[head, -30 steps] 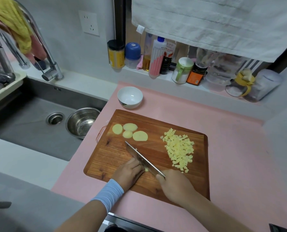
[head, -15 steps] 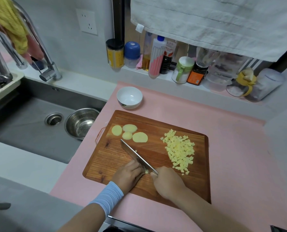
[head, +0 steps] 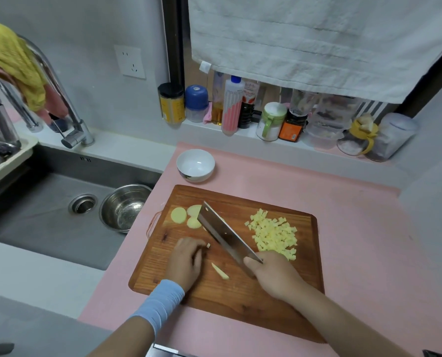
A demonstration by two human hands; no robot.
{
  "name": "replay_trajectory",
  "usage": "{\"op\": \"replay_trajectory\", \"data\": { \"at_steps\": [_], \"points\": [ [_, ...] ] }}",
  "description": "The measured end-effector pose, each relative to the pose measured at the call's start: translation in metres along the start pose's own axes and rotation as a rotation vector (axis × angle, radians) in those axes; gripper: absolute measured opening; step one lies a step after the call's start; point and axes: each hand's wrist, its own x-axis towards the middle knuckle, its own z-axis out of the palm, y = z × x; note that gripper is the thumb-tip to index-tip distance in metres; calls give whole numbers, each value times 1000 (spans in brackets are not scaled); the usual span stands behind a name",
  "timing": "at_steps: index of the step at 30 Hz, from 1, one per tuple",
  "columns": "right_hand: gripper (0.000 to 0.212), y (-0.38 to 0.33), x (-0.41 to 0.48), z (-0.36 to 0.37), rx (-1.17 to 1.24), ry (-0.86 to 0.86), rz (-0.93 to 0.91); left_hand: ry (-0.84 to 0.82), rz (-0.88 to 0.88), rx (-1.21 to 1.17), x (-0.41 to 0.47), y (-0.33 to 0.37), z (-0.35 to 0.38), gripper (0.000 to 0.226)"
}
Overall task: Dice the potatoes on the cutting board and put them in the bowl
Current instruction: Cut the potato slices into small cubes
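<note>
Head view: the broad steel cleaver (head: 225, 235) has lifted off the ribbed wooden cutting board (head: 240, 300), its flat face now over the round pale potato slices (head: 178, 215). The right hand (head: 271, 275) wraps its handle. The left hand (head: 186, 261) has drawn back with fingers curled; whether it pinches anything I cannot tell. It bares a tapered potato strip (head: 219, 271). Dicing looks unfinished: the heap of small yellow cubes (head: 274, 234) waits on the board, and the glossy white bowl (head: 195, 164) is empty.

- We cannot read any words here.
- The red label (head: 250, 95) on a bottle (head: 246, 117) and the orange label (head: 289, 131) on a jar (head: 297, 117) have writing, too small and blurry for us.
</note>
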Motion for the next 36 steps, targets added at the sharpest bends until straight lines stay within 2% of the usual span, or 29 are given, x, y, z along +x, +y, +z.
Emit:
{"op": "replay_trajectory", "data": {
  "at_steps": [3, 5, 8, 16, 20, 24, 26, 30, 32, 34, 36],
  "points": [
    [42, 4, 4, -8, -5, 38, 15, -222, -148, 139, 24, -6, 1, 23],
    [44, 8, 5, -10, 2, 58, 22, -346, -143, 186, 36, -4, 0, 23],
    [42, 12, 4, -10, -11, 82, 25, -445, -95, 261, 50, 2, -2, 20],
    [35, 30, -5, -18, -42, 185, 70, -492, 13, 362, 70, 42, 32, 19],
    [35, 47, -4, -25, -43, 249, 92, -522, -48, 304, 83, 74, 62, 19],
    [38, 59, -1, -27, -36, 277, 108, -634, -151, 176, 89, 82, 73, 14],
    [36, 61, 0, -26, -57, 271, 92, -568, -229, 101, 89, 72, 61, 15],
    [35, 53, -2, -21, -189, 246, -9, -203, -454, -121, 88, 47, 12, 18],
    [34, 49, -4, -18, -289, 275, -102, -113, -515, -187, 97, 32, -16, 22],
    [38, 44, -3, -17, -426, 289, -196, -157, -513, -237, 111, 23, -43, 26],
    [41, 39, -3, -17, -557, 255, -262, -332, -463, -280, 122, 27, -62, 24]
  ]
}}
